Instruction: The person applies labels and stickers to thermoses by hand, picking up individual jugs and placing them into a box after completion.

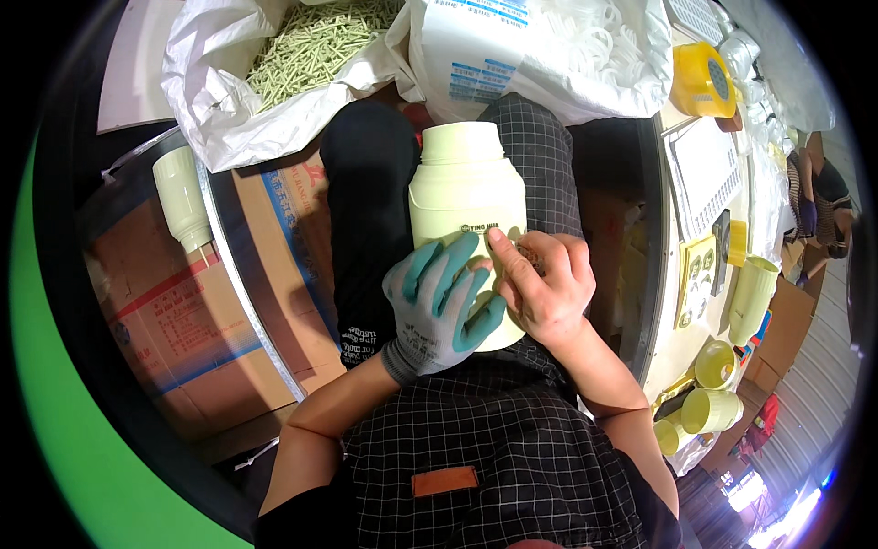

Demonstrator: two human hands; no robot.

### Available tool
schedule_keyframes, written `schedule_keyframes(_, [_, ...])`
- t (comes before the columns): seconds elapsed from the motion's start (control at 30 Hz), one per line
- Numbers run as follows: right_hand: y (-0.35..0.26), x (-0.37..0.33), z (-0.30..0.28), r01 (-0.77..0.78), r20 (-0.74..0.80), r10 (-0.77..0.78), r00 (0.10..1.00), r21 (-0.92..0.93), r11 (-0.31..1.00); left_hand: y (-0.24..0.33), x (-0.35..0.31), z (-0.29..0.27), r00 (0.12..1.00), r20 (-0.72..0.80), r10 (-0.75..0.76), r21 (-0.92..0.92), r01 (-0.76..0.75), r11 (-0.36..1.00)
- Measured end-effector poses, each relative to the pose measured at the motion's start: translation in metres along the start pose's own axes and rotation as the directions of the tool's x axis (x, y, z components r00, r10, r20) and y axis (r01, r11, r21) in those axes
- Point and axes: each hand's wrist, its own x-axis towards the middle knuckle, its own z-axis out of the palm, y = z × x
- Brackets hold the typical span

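The bottle [468, 197] sits in the person's lap, its base toward the body and its neck [462, 145] pointing away between the knees. It is pale yellow-green, smooth and faintly glossy, with a wide pale neck, rounded shoulders and a small dark mark [479, 228] on its front. No dent or scratch shows on the visible side.

The left hand [434, 306], in a grey and teal glove, lies over the lower front, fingers spread and bent against the wall. The right hand [553, 293] is bare: one digit reaches out to the edge of the mark, the others curl. I cannot tell whether its grip pinches anything.

The step in hand looks like pressing or smoothing the mark; the next move calls for light, even pressure while the gloved hand steadies the bottle.

Beyond the knees stand a sack [206, 119] of greenish rods [315, 55] and another of white rings [604, 46]. On the right-hand worktop [665, 297] are a tape roll [702, 80], papers [702, 174] and cups [709, 412]. To the left, a bottle part [180, 197] rests by a carton [183, 320].
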Motion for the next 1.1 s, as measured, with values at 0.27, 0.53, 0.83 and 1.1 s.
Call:
schedule_keyframes(0.27, [0.002,0.028,-0.020,-0.040,-0.022,0.041,0.999,0.043,0.998,-0.001,0.009,-0.002,0.994,0.084,-0.068,-0.001,0.068,0.998])
schedule_keyframes(0.53, [0.103,-0.058,-0.028,-0.518,-0.240,0.519,0.820,0.071,0.852,-0.031,0.063,-0.022,0.994,-0.062,0.095,-0.292,-0.109,0.950])
schedule_keyframes(0.83, [0.268,-0.172,-0.097,-0.848,-0.549,0.647,0.529,-0.337,0.408,-0.121,0.208,0.017,0.690,0.720,-0.079,-0.332,0.442,0.834])
schedule_keyframes(1.1, [0.186,-0.354,-0.151,-0.988,-0.743,0.653,0.148,-0.081,0.131,-0.107,0.189,-0.099,0.865,0.502,0.025,-0.483,0.257,0.837])
